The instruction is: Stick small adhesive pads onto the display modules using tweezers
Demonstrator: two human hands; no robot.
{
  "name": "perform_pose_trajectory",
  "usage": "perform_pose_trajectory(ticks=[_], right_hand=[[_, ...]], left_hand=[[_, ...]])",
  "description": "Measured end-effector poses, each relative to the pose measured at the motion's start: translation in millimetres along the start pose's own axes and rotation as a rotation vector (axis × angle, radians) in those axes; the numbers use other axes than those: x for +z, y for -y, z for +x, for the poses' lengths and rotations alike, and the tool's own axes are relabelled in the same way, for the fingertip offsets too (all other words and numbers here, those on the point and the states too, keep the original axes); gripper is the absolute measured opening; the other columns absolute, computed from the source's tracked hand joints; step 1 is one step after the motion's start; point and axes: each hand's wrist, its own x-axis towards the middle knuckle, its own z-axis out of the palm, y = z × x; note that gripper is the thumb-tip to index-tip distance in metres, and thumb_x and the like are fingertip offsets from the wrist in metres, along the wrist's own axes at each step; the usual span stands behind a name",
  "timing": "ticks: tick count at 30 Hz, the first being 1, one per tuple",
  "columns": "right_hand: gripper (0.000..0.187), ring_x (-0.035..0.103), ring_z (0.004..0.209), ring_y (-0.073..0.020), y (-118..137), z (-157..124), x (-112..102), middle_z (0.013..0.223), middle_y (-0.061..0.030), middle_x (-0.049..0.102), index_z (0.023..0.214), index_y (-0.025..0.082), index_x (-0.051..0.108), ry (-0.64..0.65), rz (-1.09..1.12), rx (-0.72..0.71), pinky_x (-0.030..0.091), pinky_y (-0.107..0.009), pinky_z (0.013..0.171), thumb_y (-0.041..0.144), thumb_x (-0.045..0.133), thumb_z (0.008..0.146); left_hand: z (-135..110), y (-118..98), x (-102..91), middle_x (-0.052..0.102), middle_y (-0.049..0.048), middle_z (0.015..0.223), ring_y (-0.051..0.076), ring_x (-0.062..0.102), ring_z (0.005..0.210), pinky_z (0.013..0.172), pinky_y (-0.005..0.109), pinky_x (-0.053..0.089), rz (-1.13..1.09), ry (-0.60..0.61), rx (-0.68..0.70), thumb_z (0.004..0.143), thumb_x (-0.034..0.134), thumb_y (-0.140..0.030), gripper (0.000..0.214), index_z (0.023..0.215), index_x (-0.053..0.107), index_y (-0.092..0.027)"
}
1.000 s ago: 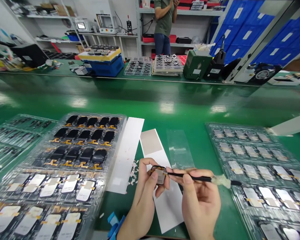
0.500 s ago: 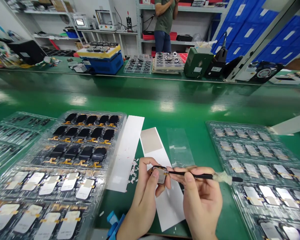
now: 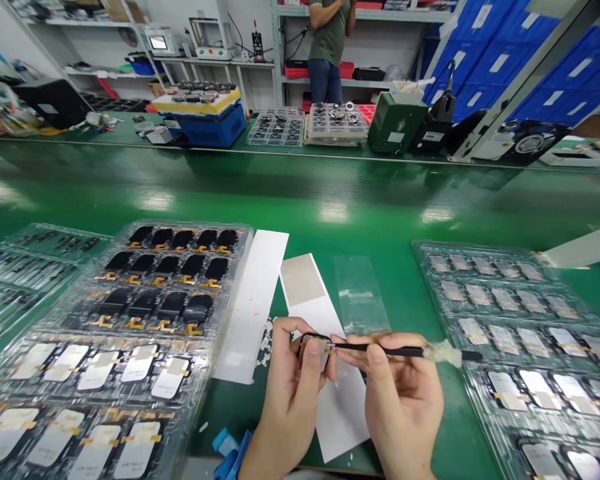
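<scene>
Between the thumb and fingers of my left hand (image 3: 297, 387) is a small display module (image 3: 324, 353) with a dark rim and a pale grey back, partly covered by the thumb. My right hand (image 3: 405, 393) grips black tweezers (image 3: 400, 351) wrapped with whitish tape near the rear end. Their tip meets the module's right edge; whether it pinches anything there is too small to tell. Beneath the hands lies a white paper strip (image 3: 343, 413) with a grey-beige square (image 3: 303, 280) at its far end.
Left stands a clear tray (image 3: 200, 360) of display modules, some black side up, others pale side up. Another filled tray (image 3: 433, 287) is at right. A white sheet (image 3: 253, 300), paper scraps (image 3: 266, 343) and a clear film (image 3: 360, 293) lie between. A person (image 3: 326, 47) stands behind the far bench.
My left hand has shifted slightly left and tilted the module, so its back shows narrower. The tweezers have moved a little left, their tip still at the module's edge.
</scene>
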Motion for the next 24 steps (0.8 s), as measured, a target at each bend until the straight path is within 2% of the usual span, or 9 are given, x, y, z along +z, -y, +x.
perform_pose_trajectory(ticks=[4,9,12,15,17,19,21,22,24], right_hand=[[0.008,0.077,0.071,-0.0202,-1,1,-4,0.092,-0.0041,0.073,0.099,0.022,0.059,0.031,0.027,0.009,0.067,-0.028,0.060,0.019,0.066,0.095],[0.011,0.078,0.074,-0.0248,5,7,-6,0.091,-0.0062,0.075,0.096,0.020,0.059,-0.066,0.094,0.064,0.068,-0.038,0.066,0.024,0.069,0.094],[0.019,0.078,0.071,-0.0279,8,8,-5,0.087,-0.0075,0.075,0.091,0.017,0.059,-0.127,0.065,0.048,0.068,-0.040,0.064,0.025,0.076,0.089],[0.024,0.077,0.068,-0.0281,8,8,-3,0.082,-0.0065,0.073,0.086,0.016,0.059,-0.188,0.047,0.019,0.069,-0.039,0.062,0.025,0.081,0.083],[0.027,0.077,0.070,-0.0275,8,6,-1,0.080,-0.0055,0.072,0.085,0.015,0.060,-0.213,0.045,0.008,0.069,-0.039,0.062,0.025,0.084,0.079],[0.029,0.076,0.072,-0.0267,7,5,0,0.079,-0.0055,0.070,0.083,0.015,0.062,-0.243,0.038,0.011,0.070,-0.040,0.063,0.027,0.087,0.075],[0.030,0.075,0.071,-0.0265,7,5,2,0.078,-0.0062,0.069,0.081,0.017,0.063,-0.285,0.020,0.029,0.070,-0.041,0.063,0.027,0.089,0.071],[0.029,0.075,0.070,-0.0264,6,5,2,0.077,-0.0064,0.069,0.079,0.018,0.064,-0.304,0.015,0.043,0.070,-0.042,0.063,0.026,0.090,0.069],[0.027,0.074,0.067,-0.0275,5,4,2,0.075,-0.0062,0.067,0.076,0.022,0.066,-0.302,0.053,0.085,0.069,-0.046,0.063,0.025,0.092,0.067]], left_hand=[[5,0,-2.5,0.048,-0.0094,0.060,0.008,0.045,0.055,0.054,0.019,0.035,0.055,-0.035,0.005,0.090,0.067,-0.056,0.040,0.096,0.043,-0.025],[8,-1,-7.1,0.042,-0.0115,0.056,0.008,0.040,0.051,0.052,0.019,0.030,0.099,-0.011,-0.009,0.089,0.067,-0.058,0.043,0.094,0.040,-0.025],[-7,-3,-11.8,0.048,-0.0082,0.060,0.009,0.043,0.054,0.052,0.020,0.030,0.138,0.016,0.028,0.095,0.061,-0.055,0.036,0.096,0.040,-0.025],[-31,-14,-27.4,0.057,-0.0039,0.066,0.007,0.038,0.045,0.045,0.020,0.025,0.243,0.013,0.079,0.101,0.048,-0.055,0.032,0.098,0.043,-0.024],[-41,-35,-49.7,0.062,-0.0012,0.067,0.009,0.042,0.042,0.044,0.021,0.030,0.376,-0.057,0.163,0.103,0.043,-0.054,0.030,0.098,0.045,-0.024],[-38,-67,-84.7,0.067,0.0031,0.074,0.015,0.059,0.058,0.056,0.026,0.045,0.639,-0.217,0.301,0.104,0.043,-0.045,0.024,0.097,0.049,-0.023],[-21,-105,-130.6,0.069,0.0109,0.103,0.024,0.065,0.096,0.082,0.034,0.050,1.032,-0.344,0.400,0.099,0.048,-0.043,0.022,0.097,0.055,-0.022],[-9,-124,-155.6,0.069,0.0105,0.105,0.025,0.063,0.099,0.085,0.036,0.049,1.226,-0.430,0.417,0.094,0.051,-0.047,0.026,0.096,0.058,-0.022],[17,-155,-203.9,0.070,0.0100,0.093,0.027,0.064,0.088,0.079,0.037,0.049,1.313,-0.541,0.356,0.084,0.058,-0.048,0.031,0.091,0.063,-0.018]])
